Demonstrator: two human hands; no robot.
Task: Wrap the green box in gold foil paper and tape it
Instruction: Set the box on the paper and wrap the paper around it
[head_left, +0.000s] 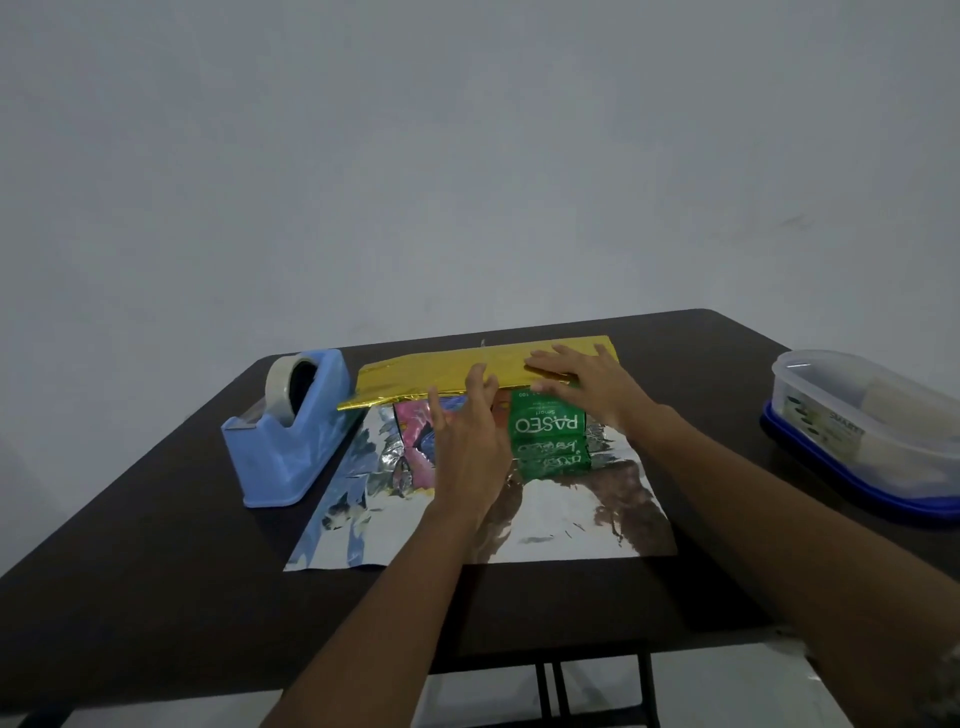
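Gold foil paper (441, 371) is folded over the green box (548, 431), laid lengthwise left-right on the counter (156, 519); right grip (587, 376) is pressed flat, released; left grip (467, 441) hold cannot be told.

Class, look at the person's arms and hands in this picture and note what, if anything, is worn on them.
The left hand and right hand wear no gloves, and no ring, watch or bracelet is visible. The arms behind them are bare, with no cuff showing on them.
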